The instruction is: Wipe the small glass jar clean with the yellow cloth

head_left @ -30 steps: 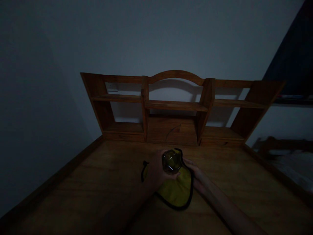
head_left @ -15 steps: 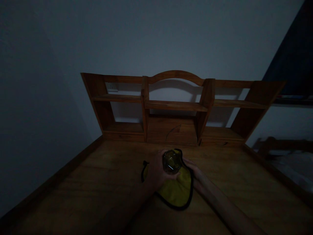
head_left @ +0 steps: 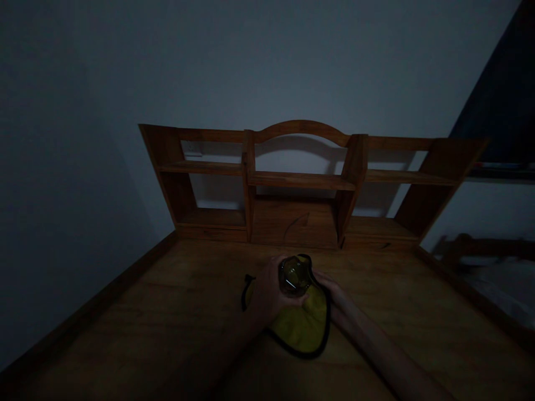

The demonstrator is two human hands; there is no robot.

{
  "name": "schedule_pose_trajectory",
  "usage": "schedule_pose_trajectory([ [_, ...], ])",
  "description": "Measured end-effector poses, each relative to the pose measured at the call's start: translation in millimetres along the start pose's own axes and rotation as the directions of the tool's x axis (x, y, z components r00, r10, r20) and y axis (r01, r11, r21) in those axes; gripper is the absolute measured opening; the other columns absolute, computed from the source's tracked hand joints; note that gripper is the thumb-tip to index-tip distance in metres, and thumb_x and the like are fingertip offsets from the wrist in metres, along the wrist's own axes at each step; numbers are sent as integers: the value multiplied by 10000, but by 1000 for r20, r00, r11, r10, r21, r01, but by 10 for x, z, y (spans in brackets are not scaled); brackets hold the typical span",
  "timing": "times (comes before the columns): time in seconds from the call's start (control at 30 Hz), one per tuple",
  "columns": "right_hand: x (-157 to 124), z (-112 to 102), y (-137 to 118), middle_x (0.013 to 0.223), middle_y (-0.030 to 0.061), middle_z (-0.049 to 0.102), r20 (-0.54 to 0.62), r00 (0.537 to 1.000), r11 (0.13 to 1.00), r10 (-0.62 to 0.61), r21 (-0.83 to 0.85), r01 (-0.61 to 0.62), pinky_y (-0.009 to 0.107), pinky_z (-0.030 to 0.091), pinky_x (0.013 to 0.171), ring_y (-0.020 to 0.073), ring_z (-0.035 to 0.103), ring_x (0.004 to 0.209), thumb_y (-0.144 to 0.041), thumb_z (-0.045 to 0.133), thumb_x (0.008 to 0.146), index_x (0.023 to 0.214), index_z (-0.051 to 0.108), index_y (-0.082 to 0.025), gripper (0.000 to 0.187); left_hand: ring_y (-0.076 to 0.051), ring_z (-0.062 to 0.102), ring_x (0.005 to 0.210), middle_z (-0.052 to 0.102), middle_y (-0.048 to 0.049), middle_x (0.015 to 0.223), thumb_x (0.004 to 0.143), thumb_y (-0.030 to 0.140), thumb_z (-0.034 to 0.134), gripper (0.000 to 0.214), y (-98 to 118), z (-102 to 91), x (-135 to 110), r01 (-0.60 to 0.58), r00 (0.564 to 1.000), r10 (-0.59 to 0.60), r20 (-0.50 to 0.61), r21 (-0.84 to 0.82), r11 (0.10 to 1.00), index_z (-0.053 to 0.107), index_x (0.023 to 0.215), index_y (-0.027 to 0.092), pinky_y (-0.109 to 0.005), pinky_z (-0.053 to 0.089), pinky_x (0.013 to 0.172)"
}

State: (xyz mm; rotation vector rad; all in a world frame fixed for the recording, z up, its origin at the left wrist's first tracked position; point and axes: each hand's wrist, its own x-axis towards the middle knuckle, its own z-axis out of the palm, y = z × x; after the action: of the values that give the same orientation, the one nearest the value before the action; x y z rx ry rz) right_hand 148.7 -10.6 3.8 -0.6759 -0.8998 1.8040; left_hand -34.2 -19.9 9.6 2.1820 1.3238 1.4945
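Head cam, dim light. The L hand [head_left: 267,292] was in the lower centre of the frame, its fingers closed round a dark olive, see-through, rounded vessel [head_left: 294,276], prob. glass; the thumb lay along the near side. The vessel sat just R of that hand, over the upper part of a yellow-green cloth w/ a black edging [head_left: 301,331]. Whether its base touched the cloth couldn't be told.

The R hand [head_left: 337,295] was at the cloth's R edge, touching it; its fingertips were hidden behind the cloth, so whether they pinched it or lay open couldn't be told. Most of the cloth hung or lay below the vessel, w/ a small dark-edged bit poking out L of the L hand.

Under all this, across the lower frame, ran a brown wooden desktop [head_left: 146,301]; behind it, mid-frame, stood a brown wooden shelf unit w/ an arched top rail [head_left: 301,181], against a plain pale wall [head_left: 267,61].

Step in hand, as judged: handling vessel & cloth together, vessel steadied by the L. The next move prob. called for a firm L grip, since smooth glass could slip, and for the R keeping the cloth close.
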Motion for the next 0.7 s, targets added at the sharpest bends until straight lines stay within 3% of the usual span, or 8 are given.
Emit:
schedule_pose_trajectory([
  [0.53, -11, 13, -16, 1055, 45, 719, -9, 1000, 1000, 4, -16, -4, 317, 469, 865, 206, 654, 936, -268, 680, 793, 1005, 704, -209, 222, -289, 534, 1108, 543, -97, 1203, 519, 405, 835, 874, -8, 0, 8, -4, 1000, 3, 29, 13, 1000, 397, 1246, 194, -460, 458, 964],
  [0.7, -18, 56, -41, 1068, 46, 715, 45, 999, 999, -22, -32, 24, 315, 456, 888, 202, 647, 959, -264, 661, 810, 1045, 694, -207, 244, -278, 531, 1123, 543, -92, 1211, 531, 403, 830, 863, 1, -21, 11, -32, 999, 31, 32, 29, 999, 398, 1250, 197, -442, 455, 980],
])
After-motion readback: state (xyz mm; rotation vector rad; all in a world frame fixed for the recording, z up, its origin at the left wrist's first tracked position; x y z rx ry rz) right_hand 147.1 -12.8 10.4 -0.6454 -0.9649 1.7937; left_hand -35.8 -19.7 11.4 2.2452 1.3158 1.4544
